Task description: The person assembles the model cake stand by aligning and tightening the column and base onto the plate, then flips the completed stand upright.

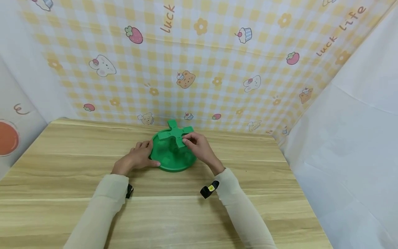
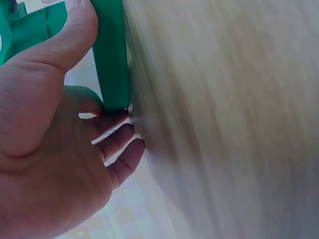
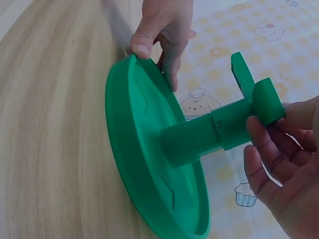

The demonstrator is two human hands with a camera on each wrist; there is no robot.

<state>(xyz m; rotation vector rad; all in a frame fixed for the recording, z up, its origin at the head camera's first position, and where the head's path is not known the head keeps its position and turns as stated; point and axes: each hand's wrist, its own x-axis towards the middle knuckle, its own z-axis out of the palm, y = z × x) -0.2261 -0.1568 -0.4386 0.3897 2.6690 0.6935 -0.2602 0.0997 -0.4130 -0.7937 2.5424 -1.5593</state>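
Note:
A green round base with a raised rim lies on the wooden table. From its middle rises a thick green post, topped by a green cross-shaped piece with stubby arms. My left hand holds the base at its left side, thumb along the near rim and fingers round the outside. Thumb and fingers of my right hand pinch one arm of the cross at its right. Small dark marks show on the post and the cross arms. In the left wrist view the rim of the base passes between thumb and fingers.
The wooden table runs back to a yellow checked cloth with cartoon prints, close behind the base. White cloth hangs on the right side. Each wrist carries a black strap, such as the right strap.

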